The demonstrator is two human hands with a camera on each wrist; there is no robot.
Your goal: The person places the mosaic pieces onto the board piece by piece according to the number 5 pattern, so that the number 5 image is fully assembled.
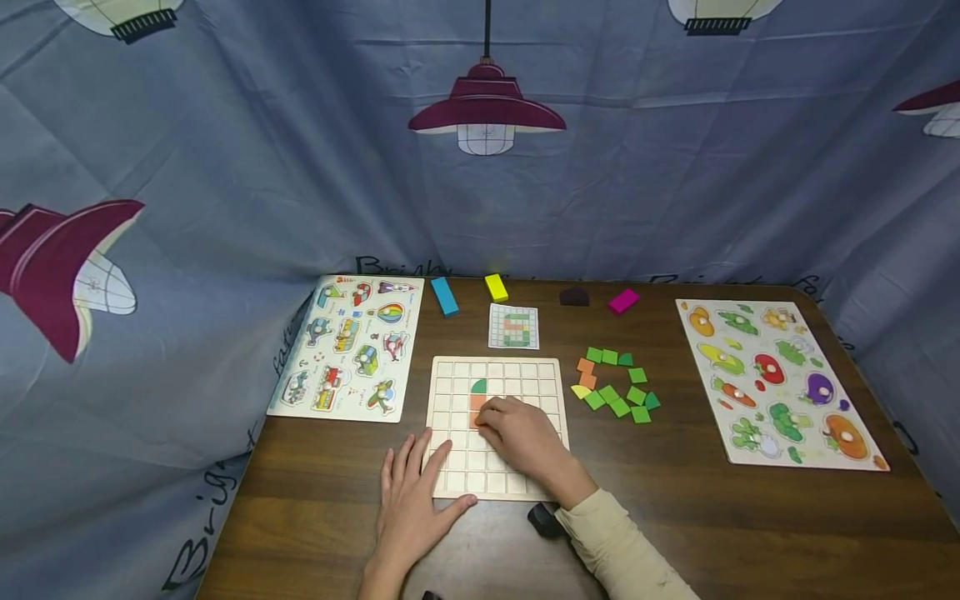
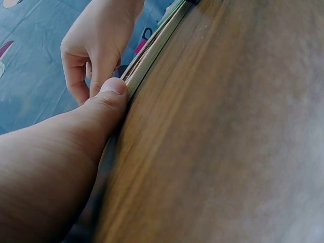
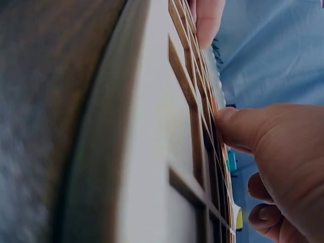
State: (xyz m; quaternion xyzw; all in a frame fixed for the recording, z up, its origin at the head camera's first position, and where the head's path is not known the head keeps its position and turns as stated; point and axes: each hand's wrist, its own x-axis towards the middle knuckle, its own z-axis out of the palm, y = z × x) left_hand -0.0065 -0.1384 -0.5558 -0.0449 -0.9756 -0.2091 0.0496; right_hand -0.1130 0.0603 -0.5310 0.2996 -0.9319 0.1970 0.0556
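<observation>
A pale wooden grid board (image 1: 496, 483) lies on the table. My left hand (image 1: 411, 508) rests at its lower left corner with fingers spread, the thumb along the near edge. Over the middle of the board, my right hand (image 1: 525, 442) has its thumb and fingertips at an orange square tile (image 1: 474, 420), partly hidden by the fingers. Just above that sit another orange tile (image 1: 477, 402) and a green quarter-round tile (image 1: 479, 386). In the right wrist view, the right thumb (image 3: 238, 124) touches the orange piece at the grid.
Loose green tiles (image 1: 619, 407), orange ones (image 1: 588, 381) and a yellow piece (image 1: 580, 391) lie right of the board. Behind it is a pattern card (image 1: 514, 326). Picture puzzle boards flank both sides, a vehicle one (image 1: 345, 350) and a vegetable one (image 1: 787, 383). Coloured blocks (image 1: 445, 297) line the back.
</observation>
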